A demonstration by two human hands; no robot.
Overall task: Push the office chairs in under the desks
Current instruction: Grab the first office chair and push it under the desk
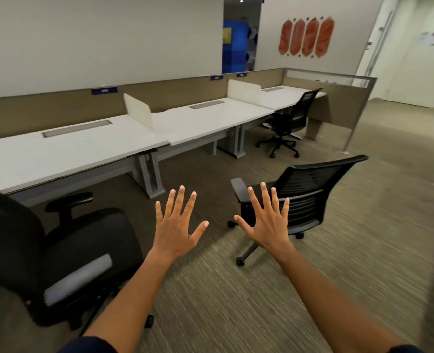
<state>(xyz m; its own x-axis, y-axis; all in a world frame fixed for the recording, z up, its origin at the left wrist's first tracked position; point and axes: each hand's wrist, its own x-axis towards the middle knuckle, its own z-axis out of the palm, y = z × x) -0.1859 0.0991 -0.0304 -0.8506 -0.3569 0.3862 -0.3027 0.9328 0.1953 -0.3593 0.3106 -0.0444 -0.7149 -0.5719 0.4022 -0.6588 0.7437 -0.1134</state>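
Observation:
A row of white desks (205,121) runs along a tan partition. Three black office chairs are in view. The near left chair (57,250) stands out from the left desk (65,149), its seat facing right. A mesh-backed chair (310,194) stands on the carpet well away from the middle desk. The far chair (292,121) sits partly under the last desk (287,96). My left hand (177,225) and my right hand (266,220) are held out in front of me, fingers spread, touching nothing. My right hand is just in front of the mesh chair's armrest.
Low white dividers (139,110) separate the desks. Grey desk legs (152,177) stand between the stations. A tan end panel with a metal post (351,123) closes the row at right. Carpet (236,289) stretches in front, and a corridor with white doors opens at the far right.

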